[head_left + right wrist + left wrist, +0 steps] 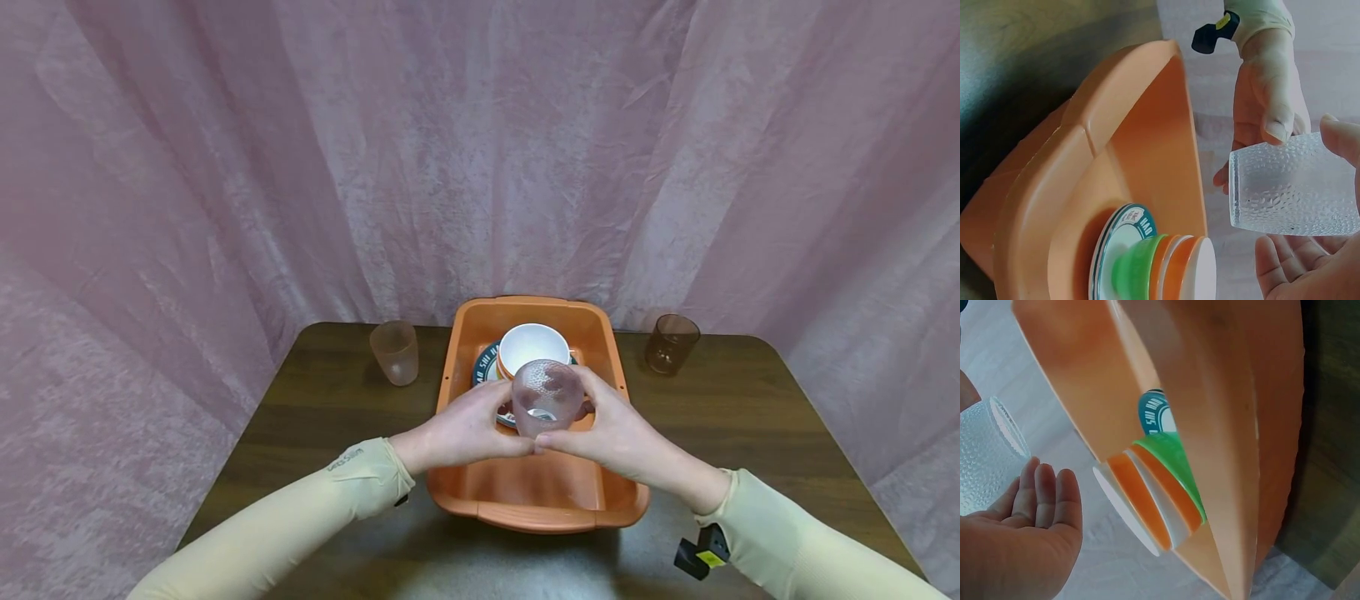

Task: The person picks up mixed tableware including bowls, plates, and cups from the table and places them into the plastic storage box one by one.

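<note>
A clear drinking glass [547,392] with a pebbled surface hangs above the orange basin, tilted toward the head camera. My left hand [465,427] holds its left side and my right hand [622,433] grips the right side, the two thumbs close together near its lower end. In the right wrist view the same glass [1294,187] lies sideways between both hands, the right thumb and fingers on opposite sides. Inside the basin [525,487], a stack of white, orange and green bowls [1169,265] stands on teal-rimmed plates [1124,225]. Hands and glass partly hide the plates in the head view.
A frosted pinkish glass [396,354] stands on the wooden table [300,417] left of the basin. Back right is a brown transparent glass [671,346]. A pink curtain [480,167] hangs behind the table. The basin's raised rim surrounds the dishes.
</note>
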`<state>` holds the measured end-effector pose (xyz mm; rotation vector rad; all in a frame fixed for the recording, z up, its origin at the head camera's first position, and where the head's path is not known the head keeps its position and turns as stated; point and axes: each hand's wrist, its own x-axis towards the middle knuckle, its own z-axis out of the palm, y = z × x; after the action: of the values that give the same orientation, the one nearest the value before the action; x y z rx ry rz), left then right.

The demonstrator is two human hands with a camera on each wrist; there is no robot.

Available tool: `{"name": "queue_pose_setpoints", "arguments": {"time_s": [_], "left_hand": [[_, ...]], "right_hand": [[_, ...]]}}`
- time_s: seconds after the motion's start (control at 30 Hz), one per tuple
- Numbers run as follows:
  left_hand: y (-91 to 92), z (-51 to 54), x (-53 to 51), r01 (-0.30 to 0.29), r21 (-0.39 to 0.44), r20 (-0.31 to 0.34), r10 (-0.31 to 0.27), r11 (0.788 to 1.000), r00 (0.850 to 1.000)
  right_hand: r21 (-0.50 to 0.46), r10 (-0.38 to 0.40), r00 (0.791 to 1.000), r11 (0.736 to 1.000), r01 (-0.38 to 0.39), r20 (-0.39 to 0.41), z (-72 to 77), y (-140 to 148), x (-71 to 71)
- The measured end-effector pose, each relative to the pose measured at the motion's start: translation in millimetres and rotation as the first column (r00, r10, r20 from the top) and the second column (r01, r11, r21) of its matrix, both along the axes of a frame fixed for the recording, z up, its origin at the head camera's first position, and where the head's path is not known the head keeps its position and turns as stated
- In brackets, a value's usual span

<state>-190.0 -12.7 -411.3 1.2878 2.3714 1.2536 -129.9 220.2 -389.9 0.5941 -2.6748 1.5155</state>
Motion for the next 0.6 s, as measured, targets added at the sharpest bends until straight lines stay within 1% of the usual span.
{"name": "queue_pose_setpoints", "arguments": {"time_s": [0.1, 0.13, 0.2, 0.23, 0.3, 0.37, 0.4, 0.47, 0.5, 0.6], "left_hand": [[-3.6, 1.0, 0.0, 0.006, -0.014, -0.046, -0.006, 1.000, 0.999], [-5.5, 1.7, 0.6, 0.000, -0.026, -0.053, -0.002, 1.000, 0.999], [-11.1, 3.0, 3.1, -0.044, -0.085, -0.080, 0.037, 0.995, 0.996], [-14.7, 3.3, 4.6, -0.071, -0.122, -0.092, 0.060, 0.990, 0.994], [-23.0, 4.2, 7.8, -0.125, -0.197, -0.114, 0.104, 0.972, 0.988], [-32.7, 4.7, 10.1, -0.169, -0.266, -0.175, 0.125, 0.949, 0.977], [-37.8, 5.4, 11.1, -0.181, -0.292, -0.209, 0.122, 0.939, 0.970], [-48.0, 6.4, 12.4, -0.198, -0.329, -0.295, 0.099, 0.923, 0.950], [-53.1, 7.2, 13.3, -0.203, -0.342, -0.345, 0.079, 0.918, 0.935], [-68.0, 10.2, 17.2, -0.227, -0.384, -0.474, 0.019, 0.895, 0.880]], "right_hand": [[0.010, 0.001, 1.000, 1.000, -0.001, 0.003, 0.6, -1.0, -0.6], [0.015, 0.001, 1.000, 1.000, -0.001, 0.005, 0.7, -1.4, -0.7], [0.023, -0.001, 1.000, 1.000, 0.001, 0.017, 1.1, -1.5, -1.0], [0.029, -0.003, 1.000, 1.000, 0.002, 0.023, 1.5, -1.6, -1.2], [0.042, -0.007, 0.999, 0.999, 0.005, 0.038, 2.0, -1.1, -1.7], [0.048, -0.004, 0.999, 0.999, 0.002, 0.054, 2.2, -0.4, -2.6], [0.052, -0.002, 0.998, 0.999, -0.001, 0.063, 1.9, -0.3, -3.2], [0.060, 0.004, 0.997, 0.998, -0.009, 0.081, 0.7, -0.1, -4.5], [0.065, 0.009, 0.996, 0.998, -0.015, 0.089, -0.4, -0.3, -5.4], [0.086, 0.022, 0.993, 0.996, -0.032, 0.112, -4.6, -1.6, -8.3]]}}
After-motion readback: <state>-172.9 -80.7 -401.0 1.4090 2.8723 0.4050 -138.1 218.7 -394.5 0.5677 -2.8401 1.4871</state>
